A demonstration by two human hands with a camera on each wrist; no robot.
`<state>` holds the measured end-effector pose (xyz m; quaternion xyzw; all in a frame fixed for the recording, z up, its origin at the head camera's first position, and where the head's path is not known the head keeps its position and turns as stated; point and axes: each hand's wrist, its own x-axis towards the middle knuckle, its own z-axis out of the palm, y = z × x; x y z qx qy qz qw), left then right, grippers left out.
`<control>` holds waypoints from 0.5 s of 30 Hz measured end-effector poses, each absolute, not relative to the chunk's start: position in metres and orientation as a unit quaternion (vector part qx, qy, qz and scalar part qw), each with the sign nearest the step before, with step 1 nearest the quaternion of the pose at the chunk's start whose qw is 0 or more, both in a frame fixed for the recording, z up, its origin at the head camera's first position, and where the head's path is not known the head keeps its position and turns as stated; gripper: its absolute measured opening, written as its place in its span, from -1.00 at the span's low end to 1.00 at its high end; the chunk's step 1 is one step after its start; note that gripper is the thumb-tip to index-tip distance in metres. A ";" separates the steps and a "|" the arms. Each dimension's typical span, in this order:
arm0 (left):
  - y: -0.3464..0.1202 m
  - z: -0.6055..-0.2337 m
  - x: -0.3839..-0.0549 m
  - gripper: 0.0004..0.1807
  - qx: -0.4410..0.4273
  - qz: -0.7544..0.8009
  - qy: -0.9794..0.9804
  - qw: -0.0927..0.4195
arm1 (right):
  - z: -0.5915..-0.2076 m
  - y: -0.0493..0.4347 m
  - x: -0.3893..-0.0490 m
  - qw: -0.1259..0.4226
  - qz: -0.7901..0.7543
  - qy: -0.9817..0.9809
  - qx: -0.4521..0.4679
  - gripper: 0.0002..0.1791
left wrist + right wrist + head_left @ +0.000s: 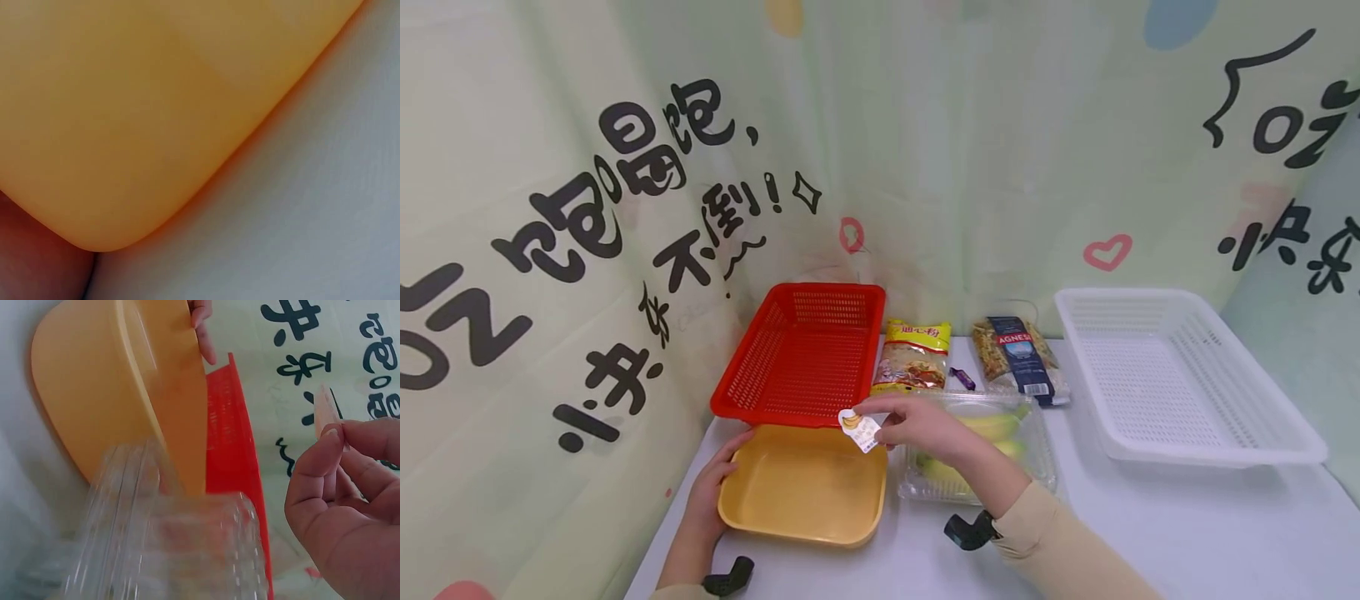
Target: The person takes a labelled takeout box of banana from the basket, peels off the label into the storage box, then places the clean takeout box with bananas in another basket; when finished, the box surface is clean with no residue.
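Observation:
My right hand pinches a small white card with a banana picture between thumb and forefinger. It is above the yellow basin's right back corner; in the right wrist view the card appears nearly edge-on. My left hand grips the left side of the yellow basin, fingers at the rim. Close up in the left wrist view is the basin's smooth outer wall. Beside the basin, partly behind my right forearm, a clear plastic box contains bananas.
A red basket lies directly behind the basin. At the back are a yellow-topped food packet, a small purple-wrapped piece and a pasta bag. To the right stands a white basket. A printed curtain encloses the table.

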<state>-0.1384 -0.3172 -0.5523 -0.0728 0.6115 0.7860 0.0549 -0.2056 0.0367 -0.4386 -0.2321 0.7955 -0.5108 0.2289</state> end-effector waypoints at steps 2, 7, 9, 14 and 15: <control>-0.317 -0.553 -0.139 -0.38 -0.075 0.784 0.613 0.054 | -0.440 0.029 -0.207 0.240 -0.509 0.790 -0.241 -0.57; -0.317 -0.553 -0.140 -0.38 -0.084 0.781 0.617 0.055 | -0.440 0.009 -0.209 0.263 -0.494 0.786 -0.263 -0.58; -0.316 -0.553 -0.141 -0.38 -0.090 0.778 0.619 0.057 | -0.439 0.001 -0.209 0.269 -0.481 0.789 -0.271 -0.58; -0.316 -0.554 -0.141 -0.38 -0.098 0.772 0.626 0.051 | -0.438 -0.018 -0.209 0.299 -0.457 0.788 -0.283 -0.60; -0.316 -0.554 -0.142 -0.38 -0.098 0.770 0.628 0.050 | -0.438 -0.022 -0.209 0.308 -0.456 0.786 -0.284 -0.61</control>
